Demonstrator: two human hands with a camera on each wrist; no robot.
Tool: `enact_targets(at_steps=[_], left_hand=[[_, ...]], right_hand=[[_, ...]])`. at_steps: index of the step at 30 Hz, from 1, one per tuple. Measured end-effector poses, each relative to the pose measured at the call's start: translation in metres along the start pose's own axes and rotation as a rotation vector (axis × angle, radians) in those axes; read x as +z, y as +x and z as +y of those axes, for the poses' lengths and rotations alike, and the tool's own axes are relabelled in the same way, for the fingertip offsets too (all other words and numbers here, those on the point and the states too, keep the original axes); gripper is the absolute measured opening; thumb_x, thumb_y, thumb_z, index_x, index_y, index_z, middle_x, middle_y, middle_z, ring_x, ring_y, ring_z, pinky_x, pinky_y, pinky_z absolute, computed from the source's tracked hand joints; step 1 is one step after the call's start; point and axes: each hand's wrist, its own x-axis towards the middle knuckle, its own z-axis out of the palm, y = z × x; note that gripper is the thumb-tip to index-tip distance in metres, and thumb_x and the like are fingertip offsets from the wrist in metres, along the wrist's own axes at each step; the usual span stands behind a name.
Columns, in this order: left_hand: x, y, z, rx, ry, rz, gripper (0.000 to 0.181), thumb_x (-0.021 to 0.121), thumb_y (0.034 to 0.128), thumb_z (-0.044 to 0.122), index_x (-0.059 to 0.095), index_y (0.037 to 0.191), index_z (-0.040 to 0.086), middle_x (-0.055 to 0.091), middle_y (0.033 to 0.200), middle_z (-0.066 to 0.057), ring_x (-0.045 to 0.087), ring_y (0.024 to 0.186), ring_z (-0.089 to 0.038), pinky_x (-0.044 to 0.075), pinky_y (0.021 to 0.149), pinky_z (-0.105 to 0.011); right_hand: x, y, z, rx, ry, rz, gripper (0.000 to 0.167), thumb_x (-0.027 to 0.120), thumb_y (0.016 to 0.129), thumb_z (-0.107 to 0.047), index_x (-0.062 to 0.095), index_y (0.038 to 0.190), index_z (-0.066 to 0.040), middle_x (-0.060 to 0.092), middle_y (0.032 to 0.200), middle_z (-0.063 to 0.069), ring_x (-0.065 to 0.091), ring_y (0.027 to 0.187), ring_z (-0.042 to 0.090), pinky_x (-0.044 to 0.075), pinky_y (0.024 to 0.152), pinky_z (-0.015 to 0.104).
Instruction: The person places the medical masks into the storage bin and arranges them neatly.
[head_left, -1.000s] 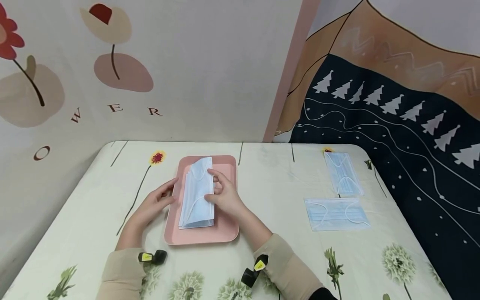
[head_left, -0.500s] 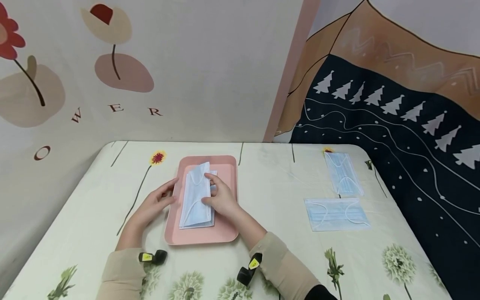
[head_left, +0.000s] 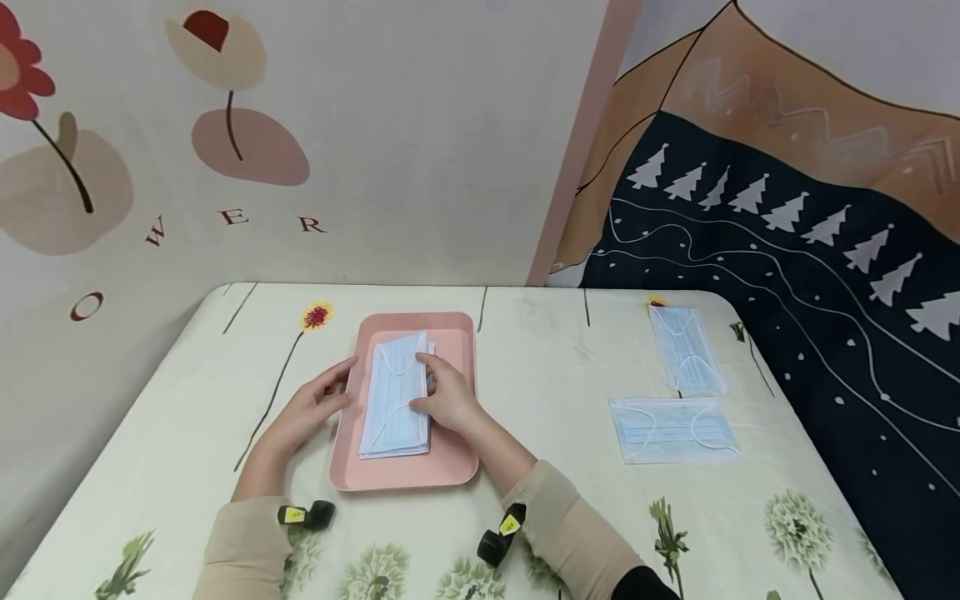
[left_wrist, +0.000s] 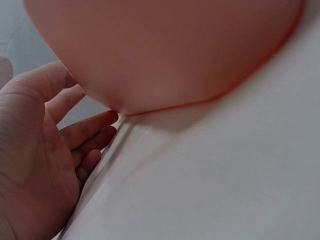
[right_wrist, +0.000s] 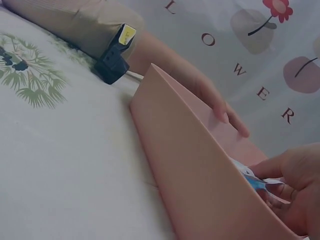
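1. We see a smooth pink tray [head_left: 442, 475] with rounded corners and a raised rim on the table [head_left: 547, 375], over a white covering printed with flowers.
2. In the tray lies a stack of thin, pale-blue surgical masks, their edges slightly offset; on the upper mask [head_left: 393, 408] we make out soft lengthwise pleats and white cord ear loops.
3. The right hand [head_left: 450, 404] pinches the stack's right edge between thumb and fingers; we cannot tell how many layers it grips.
4. The left hand [head_left: 300, 417] is unclosed, its loosely bent fingers touching the tray's left side. The two hands are apart, the stack between them.
5. Well to the right, we find a crosswise mask [head_left: 675, 431] and, just beyond it, a lengthwise mask [head_left: 687, 346], both flat.
6. The left wrist view gives us the tray's plain outer surface close up, hidden from the head view.
7. Only the right wrist view shows us a brighter blue layer among the pinched white edges.
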Motion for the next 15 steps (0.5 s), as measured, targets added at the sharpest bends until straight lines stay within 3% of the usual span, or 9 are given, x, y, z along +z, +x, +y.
enact_targets(at_steps=[6,15], left_hand=[[-0.0001,0.0003,-0.0002,0.005,0.008,-0.002,0.062,0.06,0.0957,0.019,0.032,0.151,0.012,0.031,0.15,-0.019,0.023,0.139,-0.036,0.02,0.109,-0.055],[-0.0004,0.0003,-0.0007,0.005,0.001,-0.003,0.061,0.059,0.0953,0.015,0.033,0.15,0.012,0.032,0.15,-0.02,0.024,0.139,-0.035,0.02,0.109,-0.054]], right_hand=[[0.0031,0.0007,0.0024,0.008,-0.13,-0.003,0.077,0.08,0.076,-0.006,0.042,0.143,-0.005,0.054,0.127,0.012,0.053,0.114,0.023,0.043,0.097,0.033],[0.0063,0.0012,0.0018,0.034,-0.24,0.012,0.076,0.082,0.075,-0.011,0.045,0.141,-0.003,0.053,0.118,0.011,0.055,0.101,0.019,0.045,0.092,0.029]])
